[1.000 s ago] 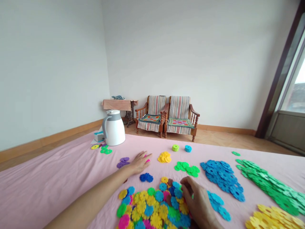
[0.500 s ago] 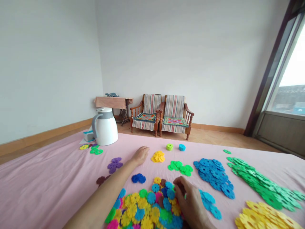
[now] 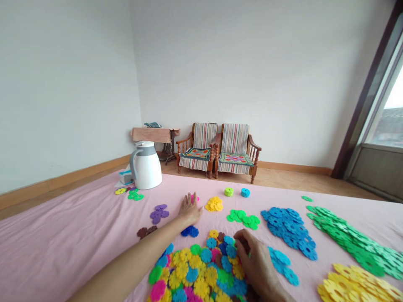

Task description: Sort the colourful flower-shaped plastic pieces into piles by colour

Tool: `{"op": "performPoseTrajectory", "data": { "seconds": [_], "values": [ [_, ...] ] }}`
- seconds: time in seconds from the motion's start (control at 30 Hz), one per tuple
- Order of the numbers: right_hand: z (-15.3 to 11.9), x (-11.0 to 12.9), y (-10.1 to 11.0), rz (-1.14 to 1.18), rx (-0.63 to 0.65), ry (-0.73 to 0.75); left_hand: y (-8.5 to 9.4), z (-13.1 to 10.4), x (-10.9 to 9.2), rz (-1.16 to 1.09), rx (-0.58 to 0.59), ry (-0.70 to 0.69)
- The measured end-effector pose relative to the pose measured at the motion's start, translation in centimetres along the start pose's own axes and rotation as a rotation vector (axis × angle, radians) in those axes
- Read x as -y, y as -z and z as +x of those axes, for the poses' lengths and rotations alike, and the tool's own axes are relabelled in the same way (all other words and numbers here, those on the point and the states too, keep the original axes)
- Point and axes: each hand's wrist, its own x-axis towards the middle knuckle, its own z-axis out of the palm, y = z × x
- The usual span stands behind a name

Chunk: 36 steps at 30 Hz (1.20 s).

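Note:
My left hand (image 3: pixel 190 211) reaches forward over the cloth, its fingers spread beside a pink flower-shaped plastic disc (image 3: pixel 195 198) that they partly cover. Close to it lie a small yellow heap (image 3: pixel 214 204) and some dark blue discs (image 3: pixel 189 231). At the right edge of the mixed pile of coloured discs (image 3: pixel 185 274), my right hand (image 3: pixel 256 260) rests with thumb and fingers curled together. Whatever its fingertips may hold is hidden; a bit of green shows beside them. Bright green discs (image 3: pixel 243 219) lie beyond that hand.
Sorted heaps of blue (image 3: pixel 288 230), green (image 3: pixel 355 239) and yellow discs (image 3: pixel 355 285) spread to the right. Purple (image 3: pixel 159 214) and brown discs (image 3: pixel 146 232) lie left. A white jug (image 3: pixel 147 167) stands on the pink cloth (image 3: pixel 78 235) at the back left. Two armchairs (image 3: pixel 234 144) stand beyond.
My left hand has drawn back slightly and its fingers have spread; a pink disc now shows at its fingertips. The right hand stays at the pile. The view has shifted a little.

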Motion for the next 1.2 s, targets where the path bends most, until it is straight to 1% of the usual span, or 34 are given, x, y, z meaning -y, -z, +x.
{"op": "performPoseTrajectory", "data": {
  "seconds": [0.1, 0.2, 0.3, 0.37, 0.4, 0.43, 0.47, 0.5, 0.53, 0.57, 0.6, 0.63, 0.73, 0.9, 1.03, 1.2],
  "values": [
    [-0.2, 0.1, 0.0, -0.009, 0.003, -0.006, -0.1, 1.3, -1.0, -0.003, -0.007, 0.022],
    [-0.4, 0.2, 0.0, -0.008, 0.009, -0.009, 0.0, 2.5, -1.4, -0.009, -0.019, 0.034],
    [-0.3, 0.3, 0.2, -0.007, 0.004, -0.009, 0.4, 2.3, -1.7, -0.006, -0.055, 0.039],
    [0.2, 0.2, 0.6, -0.029, -0.016, -0.003, 1.0, 1.4, -2.3, -0.007, -0.145, -0.002],
    [0.5, 0.0, 0.9, -0.055, -0.030, 0.003, 1.3, 0.8, -2.7, -0.025, -0.206, -0.075],
    [0.8, -0.3, 1.2, -0.098, -0.036, 0.012, 1.6, 0.1, -3.2, -0.054, -0.258, -0.188],
    [1.2, -0.6, 1.7, -0.161, -0.033, 0.024, 1.9, -0.5, -3.8, -0.097, -0.281, -0.345],
    [1.4, -0.9, 2.2, -0.244, -0.018, 0.035, 2.1, -1.2, -4.4, -0.138, -0.248, -0.519],
    [1.6, -1.2, 2.7, -0.342, 0.012, 0.041, 2.3, -1.8, -5.1, -0.163, -0.184, -0.676],
    [1.7, -1.6, 3.2, -0.443, 0.051, 0.039, 2.4, -2.4, -5.6, -0.166, -0.111, -0.793],
    [1.7, -1.9, 3.6, -0.535, 0.094, 0.029, 2.5, -2.8, -6.1, -0.156, -0.052, -0.866],
    [1.7, -2.1, 4.0, -0.611, 0.136, 0.015, 2.4, -3.2, -6.6, -0.138, -0.024, -0.900],
    [1.4, -2.4, 4.4, -0.734, 0.220, -0.006, 2.0, -4.0, -7.4, -0.090, -0.046, -0.919],
    [2.0, -2.4, 4.1, -0.759, 0.268, -0.012, 1.4, -4.2, -8.3, -0.039, -0.081, -0.950],
    [3.5, -2.8, 3.5, -0.735, 0.320, -0.028, 0.6, -3.2, -9.3, -0.014, -0.106, -0.941],
    [5.4, -3.5, 2.4, -0.739, 0.327, -0.045, -0.2, -1.4, -10.8, -0.033, -0.094, -0.862]
  ]
}}
